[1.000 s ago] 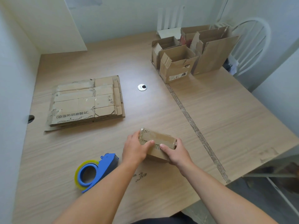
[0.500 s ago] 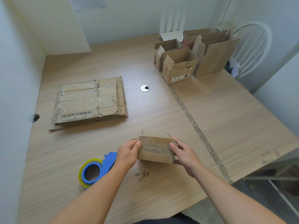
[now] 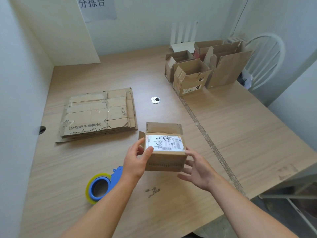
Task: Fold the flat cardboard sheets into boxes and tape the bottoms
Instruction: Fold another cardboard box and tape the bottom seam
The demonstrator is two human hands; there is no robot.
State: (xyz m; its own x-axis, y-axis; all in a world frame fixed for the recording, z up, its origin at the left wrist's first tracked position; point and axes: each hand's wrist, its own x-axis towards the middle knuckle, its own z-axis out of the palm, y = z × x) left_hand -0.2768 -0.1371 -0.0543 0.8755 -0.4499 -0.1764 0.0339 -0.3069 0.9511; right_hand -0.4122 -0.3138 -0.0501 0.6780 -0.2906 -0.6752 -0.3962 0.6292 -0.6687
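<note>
A small cardboard box (image 3: 165,160) with a white shipping label on its upper face is held above the table near me, its far flaps open. My left hand (image 3: 137,161) grips its left side, thumb on the label's corner. My right hand (image 3: 197,170) lies against its right side with fingers spread and straight. A stack of flat cardboard sheets (image 3: 98,114) lies on the table to the left. A blue tape dispenser (image 3: 101,186) with a yellowish roll lies near my left wrist.
Several folded open boxes (image 3: 192,76) stand at the table's far right, beside a white chair (image 3: 264,60). A round metal grommet (image 3: 155,100) sits mid-table. A taped seam (image 3: 205,140) runs diagonally across the wooden table (image 3: 240,127). Walls close in on the left and behind.
The box has been lifted and turned so its labelled face points up. My right hand has loosened from a grip to spread fingers. The camera has moved closer.
</note>
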